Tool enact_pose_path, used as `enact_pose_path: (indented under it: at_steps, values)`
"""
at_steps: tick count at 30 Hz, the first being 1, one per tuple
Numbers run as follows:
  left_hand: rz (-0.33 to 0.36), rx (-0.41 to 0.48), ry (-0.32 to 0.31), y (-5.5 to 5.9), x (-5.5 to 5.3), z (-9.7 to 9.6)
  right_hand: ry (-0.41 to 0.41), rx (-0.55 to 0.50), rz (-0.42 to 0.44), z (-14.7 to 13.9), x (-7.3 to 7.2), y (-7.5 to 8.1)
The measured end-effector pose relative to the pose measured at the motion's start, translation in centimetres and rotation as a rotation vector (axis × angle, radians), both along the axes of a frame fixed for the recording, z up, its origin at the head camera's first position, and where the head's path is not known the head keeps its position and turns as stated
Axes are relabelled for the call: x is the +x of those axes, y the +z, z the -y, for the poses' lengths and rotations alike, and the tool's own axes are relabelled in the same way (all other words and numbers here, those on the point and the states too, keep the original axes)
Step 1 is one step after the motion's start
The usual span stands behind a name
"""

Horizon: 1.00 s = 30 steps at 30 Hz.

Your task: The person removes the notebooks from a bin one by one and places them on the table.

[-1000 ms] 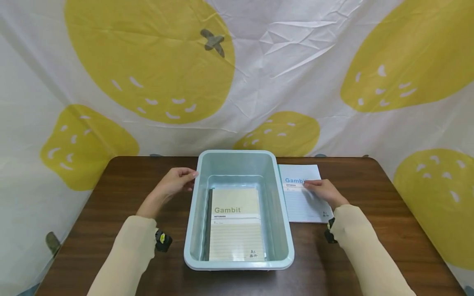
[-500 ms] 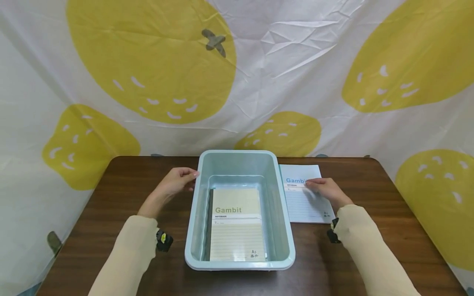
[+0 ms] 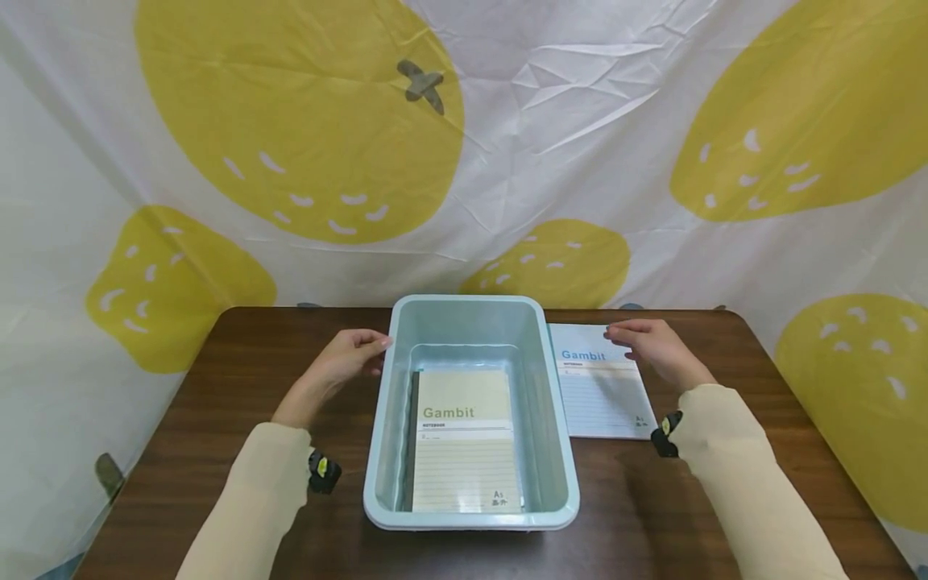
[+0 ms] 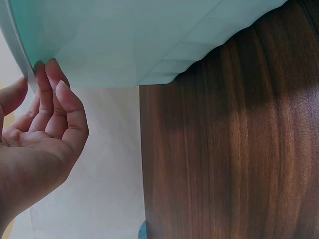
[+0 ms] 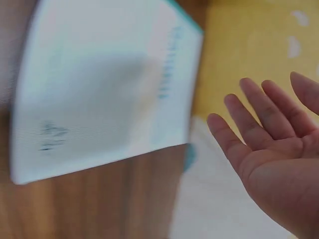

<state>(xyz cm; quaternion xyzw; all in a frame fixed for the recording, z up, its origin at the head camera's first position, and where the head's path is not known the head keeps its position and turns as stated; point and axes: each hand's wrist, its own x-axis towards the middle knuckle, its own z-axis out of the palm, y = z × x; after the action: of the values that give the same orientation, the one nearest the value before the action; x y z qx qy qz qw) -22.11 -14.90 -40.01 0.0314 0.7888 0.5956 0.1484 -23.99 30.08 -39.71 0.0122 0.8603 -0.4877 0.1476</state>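
1. Pinching the bin's rim (image 3: 375, 483) is the left hand (image 3: 348, 354), thumb on one side of the lip and fingertips tucked on the other, up toward the far part of the left wall. So that grip is taken.
2. Right hand (image 3: 656, 348) is released: fingers loose and fairly straight, holding nothing. It hovers over the far right part of the white notebook (image 3: 602, 403), and the right wrist view shows a gap between them, so no contact that I can see.
3. This is the bit I'd say matters: from the right hand, the white notebook lies below, mostly back toward the person and a little left. Its long axis runs near-to-far, while the fingers point left, pretty much across it. Right hand is easily the nearer one; the left has the whole bin in between.
4. The notebook is flat on the surface (image 3: 689, 499), just right of the bin, with its left edge partly hidden by the rim. Can't tell if they touch. Long sides run roughly parallel, fwiw.
5. Inside the bin, a cream notebook (image 3: 464, 467) lies face up on the near half, long axis along the bin's. A sliver of blue pokes out at its far left corner, so maybe something's underneath, hard to say.
6. Behind it all hangs a fruit-print curtain (image 3: 580, 145).
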Motion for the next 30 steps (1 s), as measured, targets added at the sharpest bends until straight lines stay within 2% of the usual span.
enact_pose_path:
  at_steps: [7,11,17,23,30]
  values:
    - [0.001,0.005,0.002,0.1,0.1,0.0,0.016,0.0,-0.062,1.9,-0.8,4.8]
    - [-0.001,0.001,-0.001,0.0,0.1,0.1,0.031,-0.039,-0.081,3.4,-0.8,7.4]
    - [-0.003,-0.01,0.005,-0.1,0.1,0.1,0.075,-0.052,-0.145,6.0,-1.1,10.2]
    - [0.006,-0.003,0.011,-0.2,0.0,0.1,0.079,-0.13,-0.174,9.6,-1.6,11.4]
    - [0.013,-0.008,0.012,-0.1,-0.1,0.0,0.142,-0.186,-0.153,13.7,-2.0,10.5]
